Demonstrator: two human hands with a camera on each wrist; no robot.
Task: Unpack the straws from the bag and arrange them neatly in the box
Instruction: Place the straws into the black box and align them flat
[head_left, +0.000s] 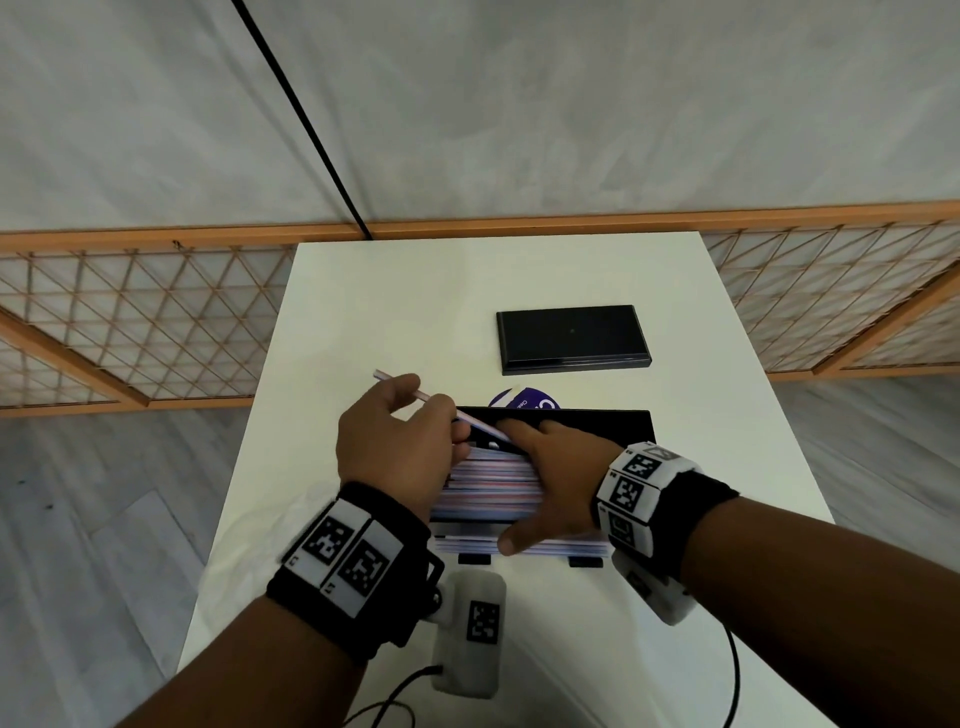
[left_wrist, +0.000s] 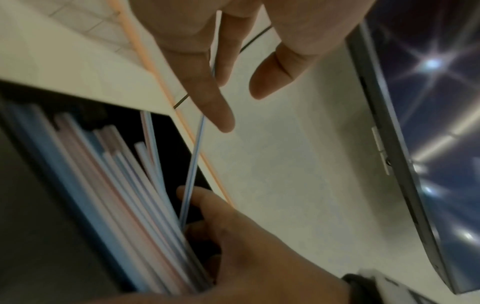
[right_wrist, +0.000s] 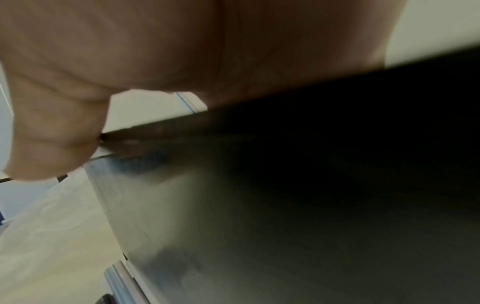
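A black box (head_left: 631, 423) sits mid-table, filled with pastel striped straws (head_left: 488, 486) lying lengthwise. My left hand (head_left: 400, 441) pinches a single straw (head_left: 415, 393) that slants down from upper left into the box's far side. My right hand (head_left: 553, 473) lies flat across the straw stack, fingers stretched to the far wall and thumb at the near edge. In the left wrist view the blue-striped straw (left_wrist: 193, 164) runs from my left fingers (left_wrist: 207, 98) down to my right hand (left_wrist: 246, 246), beside the packed straws (left_wrist: 109, 185). The right wrist view shows only palm and the dark box wall (right_wrist: 311, 185).
The box's black lid (head_left: 571, 338) lies at the table's back right. A purple-and-white bag (head_left: 522, 399) peeks out just behind the box. The white table (head_left: 389, 312) ends close on both sides; a wooden lattice rail (head_left: 130, 322) runs behind it. Cables hang at the near edge.
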